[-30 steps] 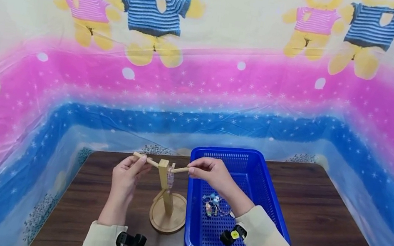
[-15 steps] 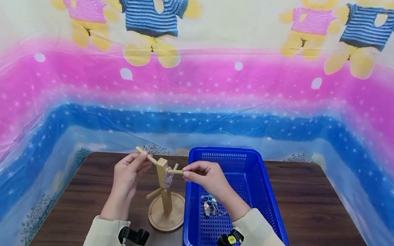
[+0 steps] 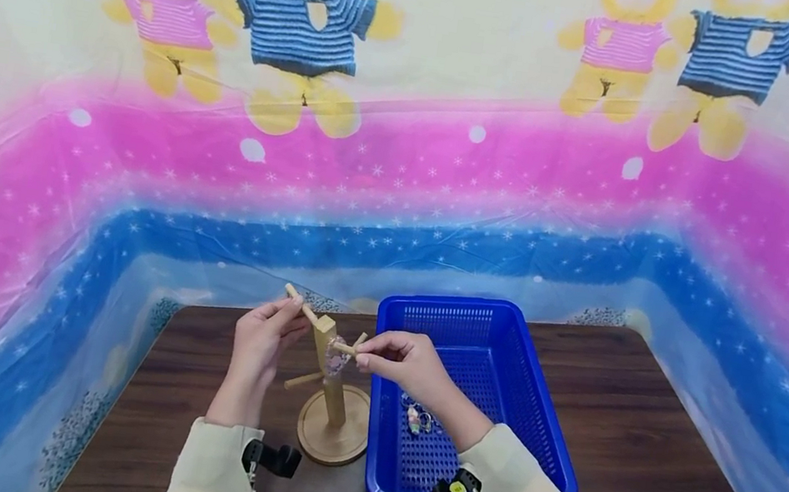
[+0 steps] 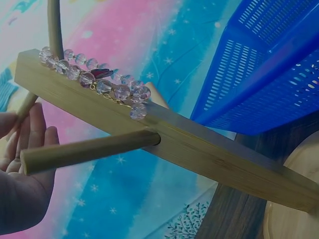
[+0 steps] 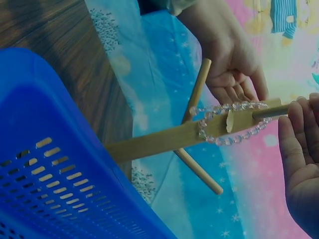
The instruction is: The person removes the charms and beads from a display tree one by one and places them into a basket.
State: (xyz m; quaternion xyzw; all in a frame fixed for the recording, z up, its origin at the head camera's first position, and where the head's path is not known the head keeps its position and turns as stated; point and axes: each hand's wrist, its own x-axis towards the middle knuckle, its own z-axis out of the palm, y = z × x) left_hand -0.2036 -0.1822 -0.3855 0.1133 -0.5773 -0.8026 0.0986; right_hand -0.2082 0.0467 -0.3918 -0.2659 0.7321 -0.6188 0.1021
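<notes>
A wooden peg stand (image 3: 334,404) with a round base (image 3: 346,451) has several pegs sticking out of its post. My left hand (image 3: 259,345) pinches the upper left peg (image 3: 307,314) between thumb and fingers. On the other side, my right hand (image 3: 408,366) grips the end of the upper right peg (image 3: 345,349). A bracelet of clear pinkish beads (image 4: 104,85) hangs from that peg against the post; the right wrist view shows the beads (image 5: 222,141) looped around it. A lower peg (image 3: 303,381) points left, untouched by either hand.
Right of the stand, a blue plastic basket (image 3: 374,453) stands close by on the dark wooden table (image 3: 668,453). Beaded trinkets (image 3: 418,419) lie inside it, partly hidden by my right forearm. A patterned cloth (image 3: 342,188) rises behind and beside the table.
The stand's pegs have turned: the left peg's end moved rightward and up, the right peg's end leftward and down. Both hands moved along with them. The lower peg now shows further left.
</notes>
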